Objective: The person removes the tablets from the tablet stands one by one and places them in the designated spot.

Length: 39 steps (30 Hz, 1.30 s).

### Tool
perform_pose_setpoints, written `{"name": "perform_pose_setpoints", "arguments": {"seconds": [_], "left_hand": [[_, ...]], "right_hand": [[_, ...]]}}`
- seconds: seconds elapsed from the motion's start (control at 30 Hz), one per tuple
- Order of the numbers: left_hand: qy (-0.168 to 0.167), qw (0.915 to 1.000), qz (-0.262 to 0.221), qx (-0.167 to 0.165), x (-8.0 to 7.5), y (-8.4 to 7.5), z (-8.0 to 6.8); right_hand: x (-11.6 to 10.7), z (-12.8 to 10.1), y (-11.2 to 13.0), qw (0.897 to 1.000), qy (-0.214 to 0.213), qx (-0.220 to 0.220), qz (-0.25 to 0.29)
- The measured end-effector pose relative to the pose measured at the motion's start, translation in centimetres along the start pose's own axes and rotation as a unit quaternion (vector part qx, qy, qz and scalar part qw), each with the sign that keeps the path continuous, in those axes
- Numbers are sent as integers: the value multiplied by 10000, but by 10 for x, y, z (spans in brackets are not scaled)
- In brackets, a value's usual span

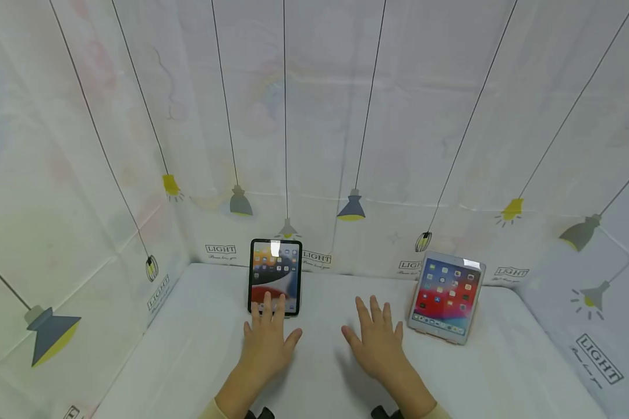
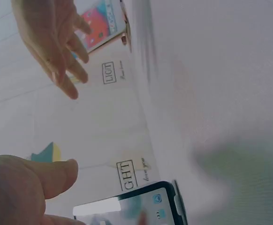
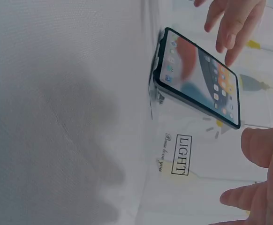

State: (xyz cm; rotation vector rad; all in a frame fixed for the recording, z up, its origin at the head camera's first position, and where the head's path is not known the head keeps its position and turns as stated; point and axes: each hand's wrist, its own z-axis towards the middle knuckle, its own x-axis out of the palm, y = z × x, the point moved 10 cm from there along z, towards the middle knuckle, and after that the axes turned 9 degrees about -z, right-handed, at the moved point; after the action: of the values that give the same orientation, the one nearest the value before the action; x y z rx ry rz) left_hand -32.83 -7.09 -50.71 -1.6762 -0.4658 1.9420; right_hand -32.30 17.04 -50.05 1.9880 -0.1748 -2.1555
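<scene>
Your left hand (image 1: 266, 340) is hovering flat, fingers spread and holding nothing, with the black tablet (image 1: 275, 276) standing upright just beyond its fingertips. Your right hand (image 1: 375, 343) is spreading equally loose, the white tablet (image 1: 447, 295) leaning slightly beyond and right of its fingers.

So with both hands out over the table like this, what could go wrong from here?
The black tablet stands propped upright, and the left hand has its fingertips right at its lower edge; a push could tip it backward. The white tablet also leans on a stand, near the right hand, so a sideways sweep might knock it. Stray touches could open apps.
</scene>
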Motion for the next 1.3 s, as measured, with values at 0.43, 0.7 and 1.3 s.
{"name": "perform_pose_setpoints", "arguments": {"seconds": [0.43, 0.7, 1.3], "left_hand": [[-313, 9944, -978, -243, -22, 17, 8], [-567, 9847, -1558, -530, -37, 30, 11], [-574, 9547, -2718, -1067, -53, 61, 16]], "right_hand": [[-6, 11, 11, 9947, -92, -237, 992], [-12, 22, 20, 9809, -316, -482, 1859], [-5, 45, 20, 9261, -497, -371, 3721]]}}
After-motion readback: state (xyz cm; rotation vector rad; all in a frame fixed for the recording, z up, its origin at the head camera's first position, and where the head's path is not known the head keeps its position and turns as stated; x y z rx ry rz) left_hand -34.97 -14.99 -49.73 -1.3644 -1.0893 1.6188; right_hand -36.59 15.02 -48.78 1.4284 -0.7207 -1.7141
